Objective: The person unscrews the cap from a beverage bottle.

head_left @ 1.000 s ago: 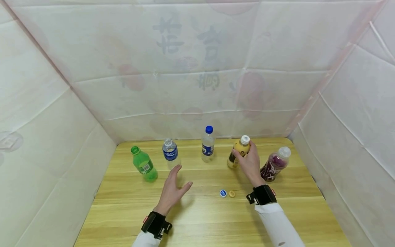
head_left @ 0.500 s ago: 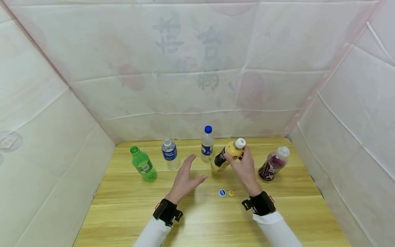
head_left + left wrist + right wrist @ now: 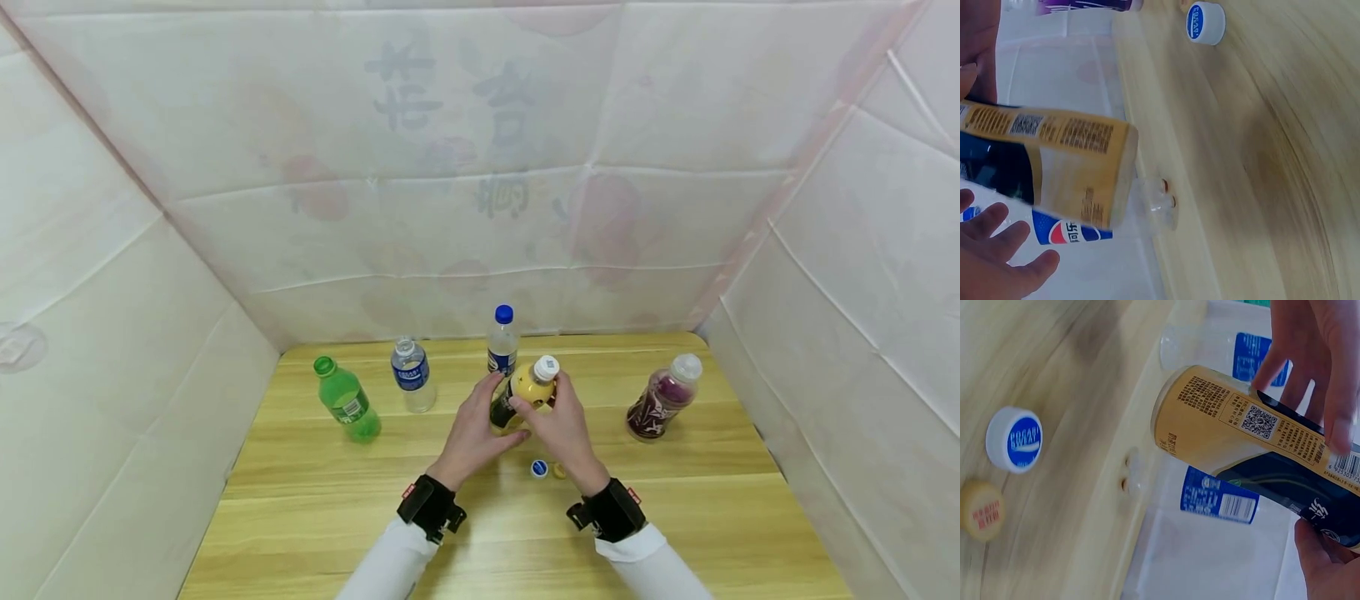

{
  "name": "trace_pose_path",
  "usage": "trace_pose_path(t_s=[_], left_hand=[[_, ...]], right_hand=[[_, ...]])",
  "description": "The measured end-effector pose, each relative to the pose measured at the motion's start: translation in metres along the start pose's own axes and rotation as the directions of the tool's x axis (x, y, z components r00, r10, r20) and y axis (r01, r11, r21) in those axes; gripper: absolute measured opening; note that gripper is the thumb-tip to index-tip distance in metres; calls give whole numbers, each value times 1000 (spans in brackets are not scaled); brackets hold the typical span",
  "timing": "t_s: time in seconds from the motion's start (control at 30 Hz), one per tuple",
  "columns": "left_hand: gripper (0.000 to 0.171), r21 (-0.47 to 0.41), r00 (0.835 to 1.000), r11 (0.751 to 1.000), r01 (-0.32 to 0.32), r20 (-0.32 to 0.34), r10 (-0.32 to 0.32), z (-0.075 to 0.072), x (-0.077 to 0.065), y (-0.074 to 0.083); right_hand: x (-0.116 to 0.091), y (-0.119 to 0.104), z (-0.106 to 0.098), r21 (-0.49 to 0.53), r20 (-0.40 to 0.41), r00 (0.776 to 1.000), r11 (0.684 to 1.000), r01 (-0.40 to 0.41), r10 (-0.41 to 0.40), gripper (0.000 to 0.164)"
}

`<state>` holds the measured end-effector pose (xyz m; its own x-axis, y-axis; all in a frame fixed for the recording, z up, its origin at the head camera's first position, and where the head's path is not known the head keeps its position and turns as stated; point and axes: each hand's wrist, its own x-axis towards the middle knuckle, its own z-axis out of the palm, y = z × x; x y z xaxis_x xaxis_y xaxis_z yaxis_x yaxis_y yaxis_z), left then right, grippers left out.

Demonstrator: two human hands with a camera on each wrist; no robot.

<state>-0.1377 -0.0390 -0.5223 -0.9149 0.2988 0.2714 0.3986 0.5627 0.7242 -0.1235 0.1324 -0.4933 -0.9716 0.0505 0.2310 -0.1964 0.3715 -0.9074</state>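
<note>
Looking down from the head view, we see the right hand (image 3: 561, 429) gripping the yellow bottle (image 3: 531, 388) by its upper part, with the white lid (image 3: 547, 367) leaning toward the right. The left hand (image 3: 471, 435) keeps a wide grip beside the bottle's lower part, its thumb spread from its fingers. The bottle is tilted over the middle of the table (image 3: 300, 517), in front of the blue-capped bottle (image 3: 502, 340). To our left stand the green bottle (image 3: 348, 402) and the clear bottle (image 3: 412, 377); well to the right is the purple bottle (image 3: 663, 400). A blue-and-white cap (image 3: 539, 469) and a yellow cap (image 3: 559, 472) lie near the right hand, which partly covers the yellow one.

From the left wrist, we see the yellow bottle sideways in the picture, its base apparently off the table. The left fingers are spread just beside it, seemingly apart from it.

From the right wrist, we make out a QR code (image 3: 1260, 421) on the bottle's label. The right hand holds the bottle at the picture's edge, and the left hand's parted fingers and thumb straddle it; we cannot tell whether they touch.
</note>
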Motion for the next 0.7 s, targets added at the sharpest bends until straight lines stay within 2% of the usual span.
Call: trace_pose_path(t_s=[0.17,0.3,0.5,0.7], left_hand=[[94,-17,998,999,-44,-34,43,3,2,-2],[90,-28,996,997,-72,-52,71,4,3,-3],[81,-59,997,997,-41,-68,37,4,3,-1],[76,-78,998,997,-19,-61,14,4,2,-2]], right_hand=[[-3,0,9,34,28,1000,999,-12,11,82],[-4,1,14,41,38,999,999,15,-17,81],[-5,0,17,20,32,997,997,68,-69,79],[-6,-2,18,-1,36,997,998,65,-65,80]])
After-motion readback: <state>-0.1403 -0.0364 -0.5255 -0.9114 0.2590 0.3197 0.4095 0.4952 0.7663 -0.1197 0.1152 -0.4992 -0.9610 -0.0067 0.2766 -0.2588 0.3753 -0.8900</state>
